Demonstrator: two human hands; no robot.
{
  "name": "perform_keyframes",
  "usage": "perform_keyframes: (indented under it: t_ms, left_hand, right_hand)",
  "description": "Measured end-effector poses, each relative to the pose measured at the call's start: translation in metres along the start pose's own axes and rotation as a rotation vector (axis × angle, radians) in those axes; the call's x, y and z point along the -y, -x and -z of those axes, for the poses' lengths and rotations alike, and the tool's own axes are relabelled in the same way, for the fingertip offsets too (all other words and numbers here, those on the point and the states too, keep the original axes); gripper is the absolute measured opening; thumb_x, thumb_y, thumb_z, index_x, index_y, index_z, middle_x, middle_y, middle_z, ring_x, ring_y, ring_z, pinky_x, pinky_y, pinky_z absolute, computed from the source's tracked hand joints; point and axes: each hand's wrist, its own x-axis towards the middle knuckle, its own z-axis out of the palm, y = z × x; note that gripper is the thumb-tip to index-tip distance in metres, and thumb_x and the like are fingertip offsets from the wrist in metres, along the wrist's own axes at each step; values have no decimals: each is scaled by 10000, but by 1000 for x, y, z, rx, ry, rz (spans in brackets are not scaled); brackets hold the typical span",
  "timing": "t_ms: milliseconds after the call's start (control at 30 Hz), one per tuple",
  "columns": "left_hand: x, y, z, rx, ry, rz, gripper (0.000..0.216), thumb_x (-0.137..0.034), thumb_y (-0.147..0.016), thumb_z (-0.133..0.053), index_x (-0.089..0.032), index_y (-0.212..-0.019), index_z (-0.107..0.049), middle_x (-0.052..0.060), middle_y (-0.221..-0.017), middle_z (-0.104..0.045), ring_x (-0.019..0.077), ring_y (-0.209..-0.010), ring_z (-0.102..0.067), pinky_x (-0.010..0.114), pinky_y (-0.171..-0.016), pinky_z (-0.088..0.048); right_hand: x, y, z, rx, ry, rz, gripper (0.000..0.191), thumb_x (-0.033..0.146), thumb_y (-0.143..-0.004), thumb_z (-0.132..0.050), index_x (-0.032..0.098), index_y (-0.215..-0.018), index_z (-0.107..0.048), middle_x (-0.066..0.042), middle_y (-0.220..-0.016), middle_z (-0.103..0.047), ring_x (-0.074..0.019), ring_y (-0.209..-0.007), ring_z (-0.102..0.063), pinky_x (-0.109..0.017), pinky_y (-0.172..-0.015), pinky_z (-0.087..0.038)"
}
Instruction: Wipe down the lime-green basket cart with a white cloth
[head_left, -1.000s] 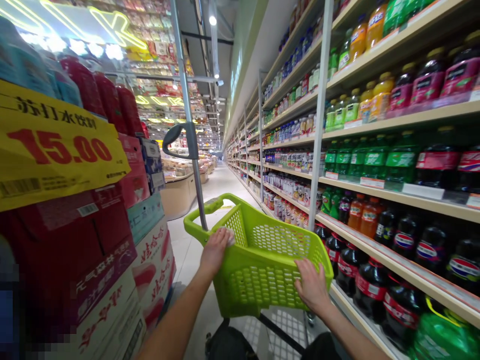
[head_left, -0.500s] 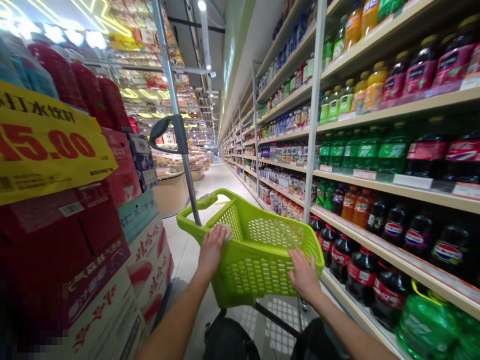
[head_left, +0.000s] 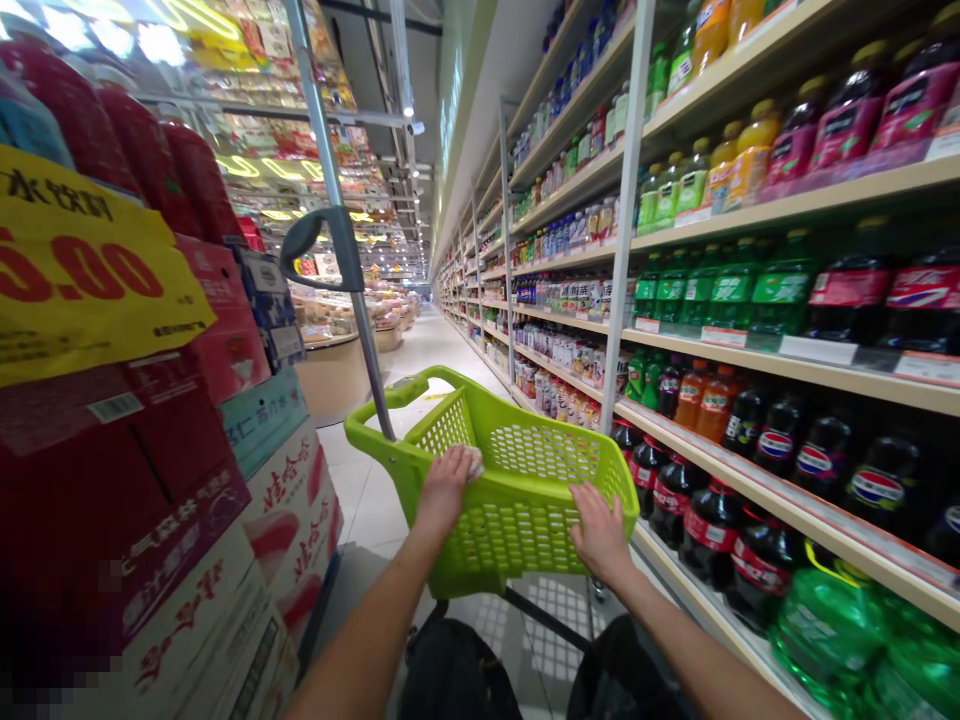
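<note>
A lime-green plastic shopping cart [head_left: 517,535] with a perforated basket stands right in front of me. On the near rim, toward its left part, rests my left hand [head_left: 442,495], closed on a small crumpled white cloth [head_left: 474,463] that presses against the rim; whether it is cloth or tissue is unclear. Farther right, my right hand [head_left: 600,530] is curled over the same rim, its fingertips inside the basket. No goods show inside the basket. A grey metal pole [head_left: 337,180] with a dark grey handle [head_left: 322,248] rises at the cart's left end.
Shelves of bottled drinks [head_left: 720,290] line the right side, with large cola bottles [head_left: 712,520] at the bottom. Stacked drink cartons [head_left: 285,490] and a yellow price sign [head_left: 90,275] stand close on the left. A tiled aisle [head_left: 420,350] runs ahead past display counters.
My left hand has slid a little to the right along the cart's rim with the white cloth. My right hand keeps its place on the rim. The view has shifted slightly.
</note>
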Motion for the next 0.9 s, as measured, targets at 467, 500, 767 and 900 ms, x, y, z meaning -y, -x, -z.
perform_keyframes:
  t_ms: [467, 500, 767, 900]
  left_hand:
    - [-40, 7, -23, 37, 184, -101, 572, -193, -759, -414, -139, -1317, -295, 97, -1386, -341, 203, -1300, -238, 429, -1068, -179]
    - [-27, 10, -18, 46, 108, -83, 615, -229, -745, -445, -134, -1328, -273, 104, -1406, -297, 227, -1315, -191, 469, -1069, -141]
    - [12, 18, 3, 94, -228, 9, 656, -222, -703, -472, -185, -1331, -285, 72, -1433, -232, 263, -1331, -116, 557, -1040, -111]
    - [1, 15, 1, 107, -181, 12, 691, -223, -679, -481, -171, -1336, -273, 74, -1435, -228, 264, -1331, -112, 552, -1044, -105]
  right_hand:
    - [104, -37, 3, 39, -207, 117, 541, 211, -792, -422, 201, -1325, -330, -114, -1400, -294, -265, -1276, -246, -512, -970, -257]
    - [111, -42, 0, 66, -200, 119, 533, 248, -788, -456, 215, -1310, -358, -112, -1394, -306, -288, -1270, -251, -528, -963, -256]
    - [71, -37, -16, 43, -49, 210, 487, 37, -782, -380, 219, -1224, -475, -72, -1321, -432, -235, -1240, -320, -432, -989, -277]
    - [4, -10, -5, -41, 47, 63, 537, 0, -729, -363, 208, -1209, -484, -77, -1320, -429, -243, -1241, -318, -459, -984, -272]
